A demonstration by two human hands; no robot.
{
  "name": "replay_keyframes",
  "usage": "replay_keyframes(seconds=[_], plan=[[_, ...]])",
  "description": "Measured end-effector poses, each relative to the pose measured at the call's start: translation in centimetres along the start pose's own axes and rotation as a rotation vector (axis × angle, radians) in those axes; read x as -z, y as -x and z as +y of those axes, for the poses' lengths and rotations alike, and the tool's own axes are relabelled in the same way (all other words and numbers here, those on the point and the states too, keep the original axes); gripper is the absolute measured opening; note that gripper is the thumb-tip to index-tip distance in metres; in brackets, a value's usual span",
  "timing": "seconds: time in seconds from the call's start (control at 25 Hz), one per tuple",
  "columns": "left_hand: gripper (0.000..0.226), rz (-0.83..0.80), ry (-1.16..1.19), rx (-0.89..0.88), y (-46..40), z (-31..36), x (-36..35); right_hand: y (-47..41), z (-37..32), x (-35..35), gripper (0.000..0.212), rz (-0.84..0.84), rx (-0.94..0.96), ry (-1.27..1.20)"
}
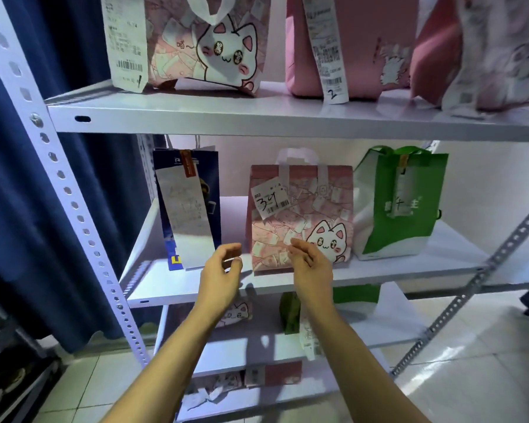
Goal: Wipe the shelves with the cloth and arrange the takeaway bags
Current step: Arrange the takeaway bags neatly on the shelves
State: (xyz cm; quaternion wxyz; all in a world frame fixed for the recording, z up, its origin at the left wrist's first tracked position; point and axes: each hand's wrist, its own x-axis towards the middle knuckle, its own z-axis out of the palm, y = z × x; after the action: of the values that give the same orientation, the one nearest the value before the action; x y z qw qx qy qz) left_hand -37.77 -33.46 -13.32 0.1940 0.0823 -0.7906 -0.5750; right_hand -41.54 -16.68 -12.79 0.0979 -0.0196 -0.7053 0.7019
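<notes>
Neither grip held anything: left hand (223,264) and right hand (310,264) hung loosely curled before the pink bag (301,218) at twelve o'clock, probably poised to straighten it.

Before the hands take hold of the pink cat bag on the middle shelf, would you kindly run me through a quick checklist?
1. Left hand free: ok, fingers loosely curled, holding nothing.
2. Right hand free: ok, holding nothing.
3. Pink cat bag upright: ok.
4. Gaps beside it from the blue bag and green bag: ok.
5. Middle shelf wiped: cannot tell.
6. Cloth at hand: not ok, none in view.
</notes>
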Motion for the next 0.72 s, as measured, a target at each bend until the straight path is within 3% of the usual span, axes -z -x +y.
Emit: replay_keyframes(seconds=[0.24, 0.52, 0.72], plan=[[0.032, -0.012, 0.010, 0.041, -1.7, 1.0, -4.1, -3.2, -0.5, 6.3, 0.020, 0.114, -0.011, -0.022], [0.043, 0.300, 0.001, 0.122, -4.8, 1.4, -8.0, -11.4, -1.3, 17.2, 0.018, 0.287, 0.018, 0.097], [0.048, 0.388, 0.007, 0.181, -6.6, 1.7, -9.0, -19.1, -1.1, 24.1, 0.026, 0.529, 0.043, 0.115]])
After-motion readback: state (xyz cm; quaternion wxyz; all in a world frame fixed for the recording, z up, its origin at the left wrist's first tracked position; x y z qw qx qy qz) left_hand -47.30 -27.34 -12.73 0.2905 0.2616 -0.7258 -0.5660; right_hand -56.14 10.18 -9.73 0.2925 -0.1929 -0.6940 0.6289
